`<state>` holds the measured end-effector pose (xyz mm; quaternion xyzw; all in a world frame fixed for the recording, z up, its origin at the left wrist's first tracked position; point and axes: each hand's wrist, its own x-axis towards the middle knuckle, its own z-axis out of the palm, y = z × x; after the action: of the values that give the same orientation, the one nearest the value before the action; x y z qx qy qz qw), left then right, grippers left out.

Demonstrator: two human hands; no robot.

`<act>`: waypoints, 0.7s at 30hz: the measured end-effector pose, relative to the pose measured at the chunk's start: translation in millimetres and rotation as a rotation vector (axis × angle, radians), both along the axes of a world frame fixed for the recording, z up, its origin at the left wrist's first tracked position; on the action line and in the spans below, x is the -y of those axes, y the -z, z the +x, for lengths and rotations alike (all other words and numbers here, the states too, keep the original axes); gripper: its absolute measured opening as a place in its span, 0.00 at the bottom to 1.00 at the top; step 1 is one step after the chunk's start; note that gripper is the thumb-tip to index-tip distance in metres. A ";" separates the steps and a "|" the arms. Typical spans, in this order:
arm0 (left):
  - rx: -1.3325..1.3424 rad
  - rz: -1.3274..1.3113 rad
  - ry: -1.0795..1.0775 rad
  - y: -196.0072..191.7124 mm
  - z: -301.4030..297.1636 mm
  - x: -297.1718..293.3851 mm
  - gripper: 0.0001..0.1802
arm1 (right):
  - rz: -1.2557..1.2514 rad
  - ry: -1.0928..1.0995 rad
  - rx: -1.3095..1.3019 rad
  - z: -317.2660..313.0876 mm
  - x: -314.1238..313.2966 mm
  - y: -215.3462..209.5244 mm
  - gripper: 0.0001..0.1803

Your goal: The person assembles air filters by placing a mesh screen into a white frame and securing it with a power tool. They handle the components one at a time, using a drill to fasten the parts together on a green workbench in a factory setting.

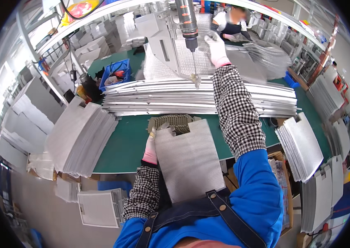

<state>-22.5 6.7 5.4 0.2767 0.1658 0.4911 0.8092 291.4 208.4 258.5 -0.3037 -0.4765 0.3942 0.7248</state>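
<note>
A flat silver mesh panel [189, 165] with a notch in its top edge leans between my body and the bench. My gloved left hand [153, 142] is closed on its upper left corner. Just behind the notch sits a ribbed, greyish-tan block [175, 122]. My gloved right hand [216, 47] is raised beyond the stacked strips, to the right of a hanging power driver [188, 31] with a long thin bit. Its fingers look partly spread, and I see nothing in them. A pale metal bracket [160, 43] stands left of the driver.
Long silver strips [158, 99] lie piled across the green bench [117, 144]. Stacked mesh panels stand at the left [77, 138] and right [301, 144]. A blue bin [117, 73] holds small items. Across the bench, another person [230, 25] works beside more sheets.
</note>
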 end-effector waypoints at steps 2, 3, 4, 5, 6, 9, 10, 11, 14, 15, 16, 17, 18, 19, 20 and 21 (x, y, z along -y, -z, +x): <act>0.030 0.022 0.035 12.1 0.0 -10.5 0.40 | 0.031 0.095 0.110 -1.5 0.3 -12.5 0.19; 0.048 0.024 0.060 14.7 3.0 -12.7 0.40 | 0.102 0.104 0.125 1.0 -3.6 -17.3 0.19; 0.058 0.017 0.073 17.1 4.0 -13.9 0.40 | 0.173 0.115 0.141 4.1 -6.6 -21.7 0.19; 0.068 0.010 0.088 19.0 5.6 -15.9 0.41 | 0.195 0.093 0.080 15.8 -1.5 -21.6 0.20; 0.081 0.005 0.109 17.4 10.8 -19.1 0.41 | 0.214 0.285 0.141 32.1 -5.7 -22.3 0.21; 0.050 -0.005 0.076 9.6 1.7 -11.1 0.42 | 0.197 0.445 0.243 57.6 44.9 -23.8 0.22; 0.048 0.001 0.056 11.7 -3.3 -8.5 0.42 | 0.190 0.542 0.309 60.7 71.8 -24.7 0.22; 0.053 0.017 0.064 10.9 -0.5 -10.6 0.42 | 0.261 0.931 0.735 93.2 91.6 -12.3 0.21; 0.085 0.034 0.100 8.3 7.9 -14.6 0.44 | 0.175 1.236 1.129 193.8 172.4 40.0 0.20; 0.093 0.016 0.081 11.3 1.0 -13.0 0.44 | 0.064 1.006 0.518 168.5 196.4 54.7 0.20; 0.102 0.001 0.061 13.6 -3.5 -10.2 0.44 | -0.053 0.734 -0.070 139.9 221.6 65.0 0.20; 0.164 0.003 0.098 10.3 2.9 -9.0 0.43 | -0.187 0.779 0.249 145.3 248.4 96.0 0.18; 0.132 -0.022 0.072 3.7 5.3 -5.5 0.43 | -0.288 0.816 0.573 147.2 270.9 127.3 0.18; 0.097 -0.054 0.035 -1.7 4.4 -2.8 0.42 | -0.296 0.545 0.292 119.6 298.1 148.9 0.17; 0.062 -0.092 -0.007 -1.6 1.5 -1.3 0.42 | -0.311 0.270 0.011 97.3 322.7 166.7 0.17; 0.150 -0.102 0.089 8.7 -2.0 -10.1 0.42 | -0.460 0.230 0.028 76.5 341.6 181.1 0.17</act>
<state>-24.5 16.8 -3.2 0.2047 0.1171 0.4649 0.8534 367.9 -133.2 77.4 -0.5183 -0.3466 0.4031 0.6699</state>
